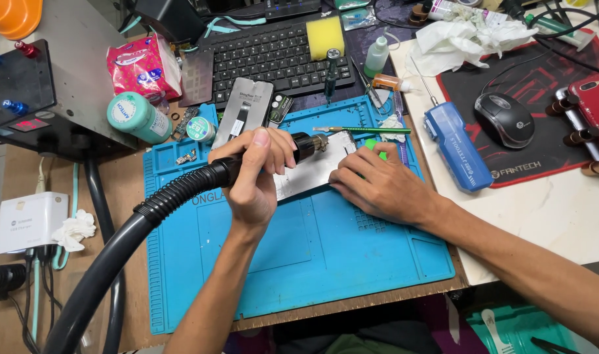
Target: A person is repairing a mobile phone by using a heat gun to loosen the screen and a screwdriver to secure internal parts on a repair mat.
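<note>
On the blue silicone work mat [352,249] lies a flat silvery phone panel [312,172]; beyond it, a black keyboard [273,56] and green-handled tool [368,130]. My left hand [255,172] clenches the black hot-air nozzle with ribbed hose [181,190] over the panel; my right hand [378,183], fingers flat, pins the panel's edge.

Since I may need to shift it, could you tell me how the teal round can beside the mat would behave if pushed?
The teal can lies on its side, so it would probably roll. It looks rigid, likely not fragile.
</note>
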